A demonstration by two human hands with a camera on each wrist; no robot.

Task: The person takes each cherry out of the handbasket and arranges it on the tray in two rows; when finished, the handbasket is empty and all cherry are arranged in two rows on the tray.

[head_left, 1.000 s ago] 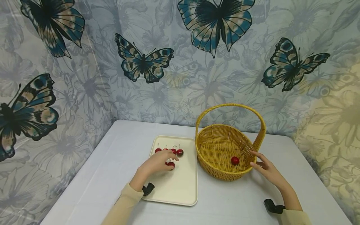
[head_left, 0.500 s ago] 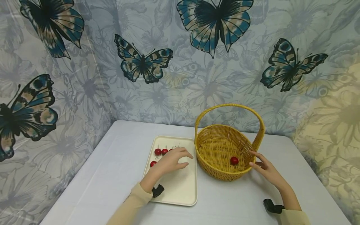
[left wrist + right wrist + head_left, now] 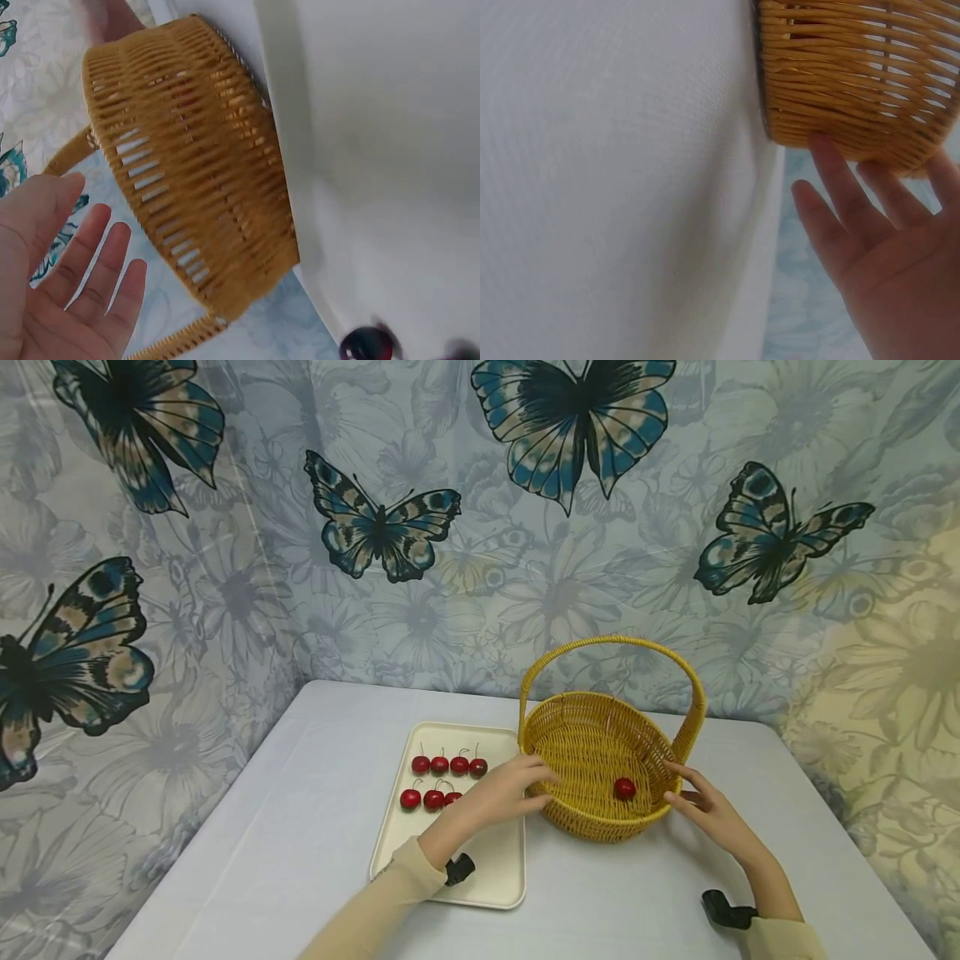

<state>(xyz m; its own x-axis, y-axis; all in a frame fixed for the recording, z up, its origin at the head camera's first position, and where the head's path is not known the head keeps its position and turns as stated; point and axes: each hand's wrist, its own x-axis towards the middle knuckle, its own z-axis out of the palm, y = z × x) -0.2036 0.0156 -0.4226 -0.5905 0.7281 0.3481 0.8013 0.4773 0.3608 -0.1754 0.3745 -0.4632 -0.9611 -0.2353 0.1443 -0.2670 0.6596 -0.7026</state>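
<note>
My left hand (image 3: 501, 792) is over the basket's left rim in the head view, its fingers and thumb spread and nothing between them. The left wrist view shows its palm (image 3: 67, 322) facing up beside the woven wall. On the right, my other hand (image 3: 708, 818) touches the basket's rim with its fingertips; the right wrist view has those fingers (image 3: 847, 195) extended along the wicker. The yellow wicker basket (image 3: 577, 752) has a tall handle and holds one red cherry (image 3: 624, 788). Two rows of stemmed cherries (image 3: 421, 765) lie on the cream tray (image 3: 487, 885); the left forearm overlaps the front row.
Tray and basket stand side by side on a white-covered table (image 3: 285, 810). Behind it hangs a floral cloth (image 3: 420, 635) printed with large butterflies. A black wrist camera mount (image 3: 727, 910) sits on the right wrist and another (image 3: 459, 868) on the left.
My left hand has moved right, from above the cherries across the tray to the basket's left rim, uncovering both rows. My right hand and the basket have stayed put.
</note>
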